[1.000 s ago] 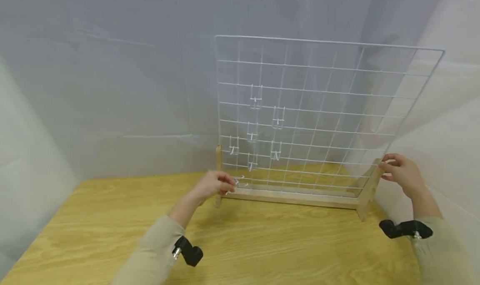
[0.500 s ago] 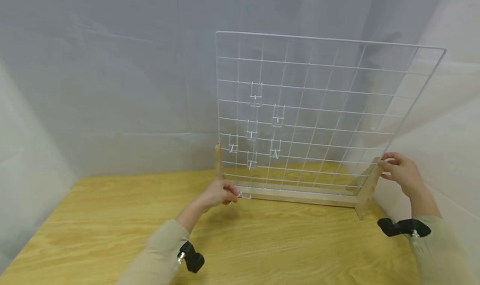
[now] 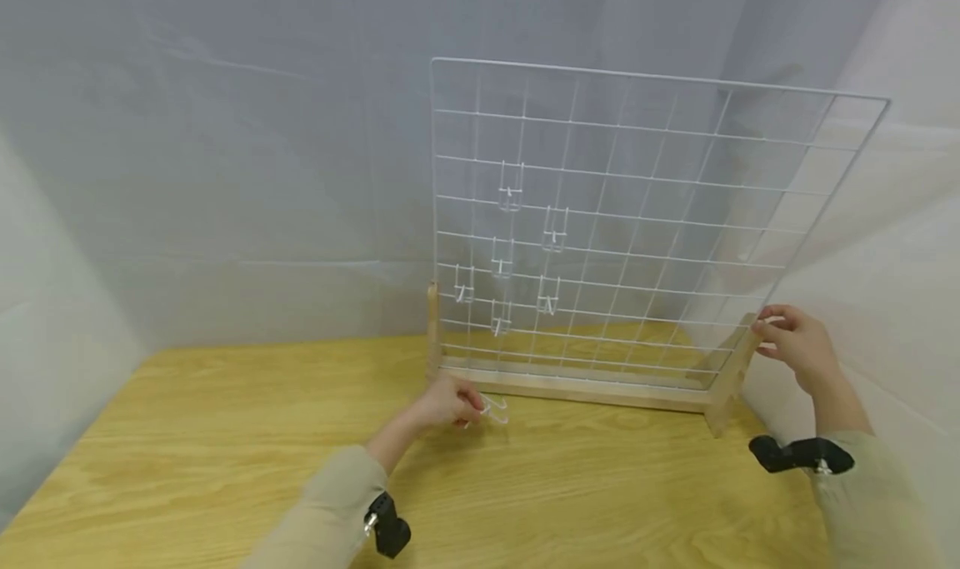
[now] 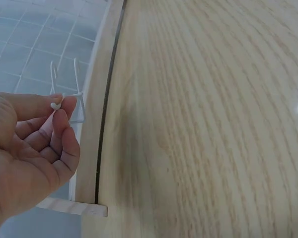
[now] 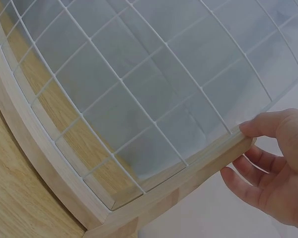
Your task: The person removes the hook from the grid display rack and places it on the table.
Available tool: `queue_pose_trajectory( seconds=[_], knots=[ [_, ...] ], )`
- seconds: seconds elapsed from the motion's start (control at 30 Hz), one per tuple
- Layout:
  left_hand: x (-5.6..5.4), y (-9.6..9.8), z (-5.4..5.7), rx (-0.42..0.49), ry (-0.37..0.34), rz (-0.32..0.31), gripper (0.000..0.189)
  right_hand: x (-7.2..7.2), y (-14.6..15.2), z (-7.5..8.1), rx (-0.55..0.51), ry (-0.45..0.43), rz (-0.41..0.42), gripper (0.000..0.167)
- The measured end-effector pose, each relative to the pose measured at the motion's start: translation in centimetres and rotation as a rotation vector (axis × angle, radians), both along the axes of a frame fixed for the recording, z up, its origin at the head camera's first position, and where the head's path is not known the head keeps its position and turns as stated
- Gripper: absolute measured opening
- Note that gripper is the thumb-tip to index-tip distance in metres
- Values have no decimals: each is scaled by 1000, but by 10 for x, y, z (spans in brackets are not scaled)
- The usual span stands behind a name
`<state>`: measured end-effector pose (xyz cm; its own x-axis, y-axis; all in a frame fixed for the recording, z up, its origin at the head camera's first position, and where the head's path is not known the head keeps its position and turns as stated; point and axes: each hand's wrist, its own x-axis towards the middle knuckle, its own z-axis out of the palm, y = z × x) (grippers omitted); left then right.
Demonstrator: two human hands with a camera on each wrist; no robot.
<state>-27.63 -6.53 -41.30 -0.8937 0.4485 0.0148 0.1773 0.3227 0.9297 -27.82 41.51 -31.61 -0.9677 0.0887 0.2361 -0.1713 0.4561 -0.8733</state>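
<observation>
Over the wooden tabletop [image 3: 592,486], open room lies to the left of your left hand [image 3: 450,401], which pinches a white wire hook [image 3: 492,409], and between your two forearms. Just beyond that hand, the wooden rail [image 3: 585,387] and upright wire grid [image 3: 639,217] block the way, six hung hooks [image 3: 502,267] crowding its left half. Your right hand [image 3: 801,346] occupies the right wooden upright [image 3: 729,381], a pale curtain [image 3: 907,302] near it.

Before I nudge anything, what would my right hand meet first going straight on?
First is likely the wooden side support your right hand appears to be pinching, though exact contact is unclear.
</observation>
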Motion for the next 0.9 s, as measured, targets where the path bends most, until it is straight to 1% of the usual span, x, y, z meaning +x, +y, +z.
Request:
queue_pose_trajectory(
  seconds=[0.17,0.27,0.33,0.47,0.57,0.63,0.73,0.9],
  knots=[
    [0,4,-7,-51,-2,10,9,0,2,0,-14,8,3,4],
    [2,6,-8,-84,13,-3,7,-1,2,0,-34,11,8,6],
    [2,7,-10,-93,11,-25,7,-1,3,0,-44,9,13,11],
    [4,9,-12,-125,-5,-40,8,-2,3,-1,-16,-2,2,11],
    [7,11,-14,-167,10,-40,9,-2,3,-3,14,-6,-10,6],
    [8,13,-15,-188,30,-48,9,-2,3,-3,13,-4,-12,5],
    [10,14,-15,-199,44,-67,8,-1,2,-3,16,-3,-12,5],
    [11,15,-17,-201,35,-96,8,-1,1,-2,34,-4,-18,4]
  ],
)
